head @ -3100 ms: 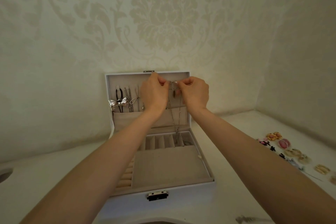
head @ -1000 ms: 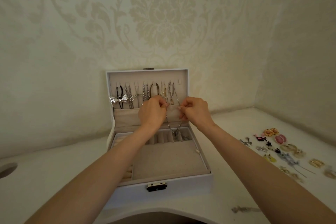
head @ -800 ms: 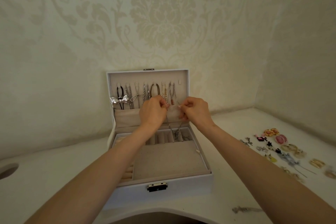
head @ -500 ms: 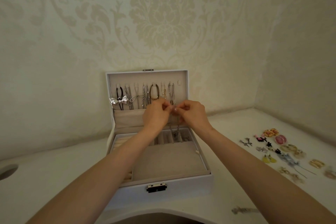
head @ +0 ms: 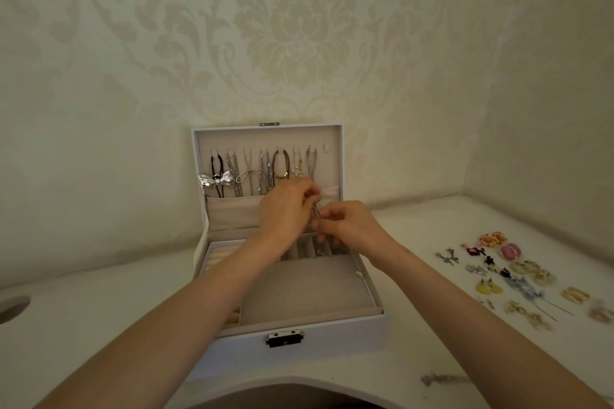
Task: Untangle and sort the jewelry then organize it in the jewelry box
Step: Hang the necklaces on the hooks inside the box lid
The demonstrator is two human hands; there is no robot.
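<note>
Right hand [head: 349, 226] dropped, pinching thin silver chain [head: 318, 211] with left hand [head: 285, 206].

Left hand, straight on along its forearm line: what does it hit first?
Probably the lid pocket right behind the left hand, past the chain it pinches. Depth is unclear, so the hanging necklaces may come first.

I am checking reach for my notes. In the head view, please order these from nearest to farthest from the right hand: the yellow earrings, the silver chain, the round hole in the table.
1. The silver chain: pinched in the right hand, above the jewelry box.
2. The yellow earrings: on the table, to the right.
3. The round hole: far left of the table.
</note>
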